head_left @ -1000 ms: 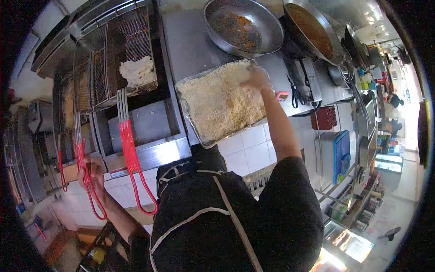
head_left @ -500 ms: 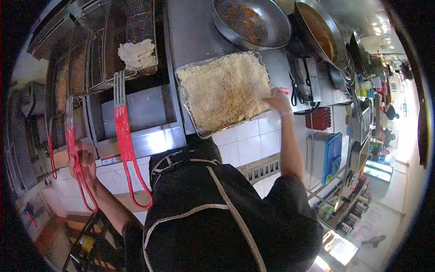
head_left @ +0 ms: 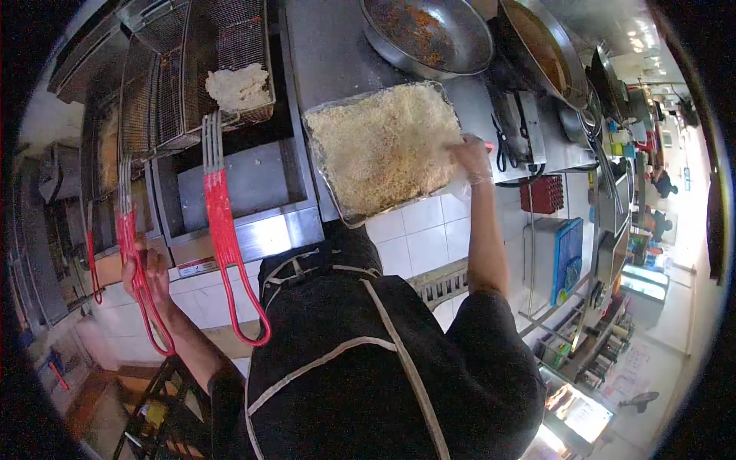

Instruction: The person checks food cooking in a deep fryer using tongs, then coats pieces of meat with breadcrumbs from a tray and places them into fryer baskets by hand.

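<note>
Right hand at right edge of tray, fingers over crumbs, can't tell if pinching any. Tray stretches left from it, long axis sideways. Left hand, farther off, clenched round red handle.

**Metal counter, surface record**

Your metal counter carries a foil-lined tray of pale crumbs at its near edge, toward the left corner, set slightly askew. Just behind the tray, you have a wide metal bowl with orange-brown bits inside. Right of the tray: black looped handles, lying near a metal box. Item under the handles unclear.
</note>
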`<state>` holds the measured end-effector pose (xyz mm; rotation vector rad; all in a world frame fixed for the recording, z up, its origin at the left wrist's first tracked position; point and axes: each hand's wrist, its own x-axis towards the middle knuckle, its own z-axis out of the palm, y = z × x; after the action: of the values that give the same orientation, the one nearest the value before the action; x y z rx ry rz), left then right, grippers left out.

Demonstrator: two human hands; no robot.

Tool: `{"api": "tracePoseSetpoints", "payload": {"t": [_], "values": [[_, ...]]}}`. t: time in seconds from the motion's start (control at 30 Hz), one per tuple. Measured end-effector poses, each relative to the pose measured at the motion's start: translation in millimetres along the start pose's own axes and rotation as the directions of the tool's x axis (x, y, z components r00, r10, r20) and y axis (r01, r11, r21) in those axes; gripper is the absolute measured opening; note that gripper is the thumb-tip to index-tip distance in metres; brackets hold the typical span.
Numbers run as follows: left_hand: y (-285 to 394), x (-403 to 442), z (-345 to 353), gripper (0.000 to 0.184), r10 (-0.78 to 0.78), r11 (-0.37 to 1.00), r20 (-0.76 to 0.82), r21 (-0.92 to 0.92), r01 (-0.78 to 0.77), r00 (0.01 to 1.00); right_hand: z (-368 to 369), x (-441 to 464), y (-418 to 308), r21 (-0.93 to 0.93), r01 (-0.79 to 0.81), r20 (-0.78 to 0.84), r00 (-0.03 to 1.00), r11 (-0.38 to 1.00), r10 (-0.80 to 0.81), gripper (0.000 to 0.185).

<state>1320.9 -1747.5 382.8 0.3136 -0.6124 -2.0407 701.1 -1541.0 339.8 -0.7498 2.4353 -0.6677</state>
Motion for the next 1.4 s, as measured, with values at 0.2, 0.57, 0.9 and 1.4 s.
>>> {"api": "tracePoseSetpoints", "payload": {"t": [0.2,0.57,0.9,1.4], "values": [[-5,2,15,0.063,0.042,0.998,-0.026,0.055,-0.041,0.999,-19,2,-33,0.023,0.223,0.023,0.974,0.975,-0.224,0.031],[-6,4,19,0.073,0.025,0.996,-0.017,0.086,-0.023,1.000,111,-35,-35,-0.125,0.142,0.052,0.989,0.982,-0.136,0.040],[-7,13,30,0.081,-0.014,0.999,0.001,0.031,0.014,1.000,118,-85,-67,-0.412,0.246,-0.125,0.938,0.877,-0.322,0.048],[1,20,41,0.089,-0.031,0.994,0.046,0.105,0.026,0.998,151,-82,-113,0.019,-0.094,-0.120,0.988,0.995,0.095,0.057]]}}
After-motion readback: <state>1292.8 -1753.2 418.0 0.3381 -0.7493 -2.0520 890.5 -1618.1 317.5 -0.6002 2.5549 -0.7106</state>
